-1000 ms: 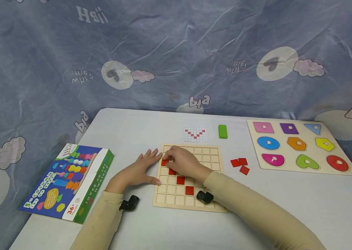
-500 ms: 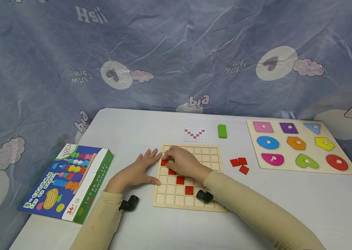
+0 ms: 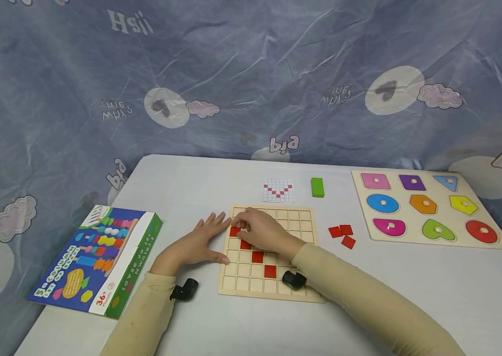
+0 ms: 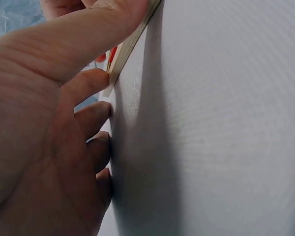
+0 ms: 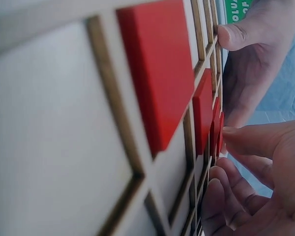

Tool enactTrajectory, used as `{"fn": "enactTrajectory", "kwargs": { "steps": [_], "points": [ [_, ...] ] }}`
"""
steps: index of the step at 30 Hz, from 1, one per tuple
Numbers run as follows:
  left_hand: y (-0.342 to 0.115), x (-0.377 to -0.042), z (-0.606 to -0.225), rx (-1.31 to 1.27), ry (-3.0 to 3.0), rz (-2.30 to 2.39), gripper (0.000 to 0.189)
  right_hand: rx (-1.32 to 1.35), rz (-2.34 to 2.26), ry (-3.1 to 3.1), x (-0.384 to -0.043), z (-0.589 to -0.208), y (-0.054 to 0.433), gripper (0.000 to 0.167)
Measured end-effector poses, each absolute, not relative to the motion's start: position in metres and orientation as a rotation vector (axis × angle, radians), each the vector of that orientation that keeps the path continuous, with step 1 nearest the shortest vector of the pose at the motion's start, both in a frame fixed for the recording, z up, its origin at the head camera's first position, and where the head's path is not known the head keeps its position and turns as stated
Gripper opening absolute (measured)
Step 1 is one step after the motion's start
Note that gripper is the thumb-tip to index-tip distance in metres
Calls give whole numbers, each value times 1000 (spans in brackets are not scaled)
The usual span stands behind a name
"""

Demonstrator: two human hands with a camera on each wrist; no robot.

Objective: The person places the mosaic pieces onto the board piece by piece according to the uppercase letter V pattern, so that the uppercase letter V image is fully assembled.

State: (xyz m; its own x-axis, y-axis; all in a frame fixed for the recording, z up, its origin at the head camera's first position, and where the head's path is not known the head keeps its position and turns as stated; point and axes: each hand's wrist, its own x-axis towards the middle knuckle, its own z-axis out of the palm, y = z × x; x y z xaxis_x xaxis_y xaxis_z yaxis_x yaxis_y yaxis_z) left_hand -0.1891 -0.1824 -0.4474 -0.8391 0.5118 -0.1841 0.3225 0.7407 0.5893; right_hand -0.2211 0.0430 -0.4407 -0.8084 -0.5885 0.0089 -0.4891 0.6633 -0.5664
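Note:
A wooden grid board (image 3: 243, 283) lies on the table with red square tiles in a diagonal line: a red tile (image 3: 235, 231) at its left edge, then others such as the red tile (image 3: 270, 271) lower down. My right hand (image 3: 261, 230) reaches over the board, its thumb and fingertips on the leftmost tile. In the right wrist view the thumb (image 5: 250, 137) touches that far tile; the fingers partly hide the contact. My left hand (image 3: 199, 242) lies spread, with thumb and index finger at the board's left edge.
Loose red tiles (image 3: 347, 242) lie right of the board. Behind it are a pattern card (image 3: 279, 190) with a red V and a green block (image 3: 317, 187). A shape puzzle (image 3: 411, 232) lies at right, a toy box (image 3: 95, 262) at left.
Almost nothing differs. Both hands stay in place, and the right wrist shifts very slightly to the right.

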Motion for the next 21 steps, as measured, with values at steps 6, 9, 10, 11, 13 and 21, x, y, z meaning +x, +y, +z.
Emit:
{"fn": "enactTrajectory", "kwargs": {
  "steps": [6, 9, 10, 11, 13, 21],
  "points": [
    [-182, -189, -448, 646, 2610, 793, 109, -882, -916, 2692, -221, -440, 48, 21],
    [-182, -189, -448, 646, 2607, 797, 109, -876, -944, 2690, -221, -441, 50, 20],
    [-182, -189, -448, 646, 2606, 798, 109, -874, -952, 2688, -221, -441, 50, 20],
    [-182, -189, -448, 646, 2606, 798, 109, -869, -956, 2685, -221, -441, 51, 20],
    [-182, -189, -448, 646, 2607, 800, 109, -865, -968, 2682, -221, -441, 52, 20],
    [-182, -189, -447, 639, 2609, 799, 109, -849, -1002, 2673, -217, -438, 60, 18]
  ]
}}
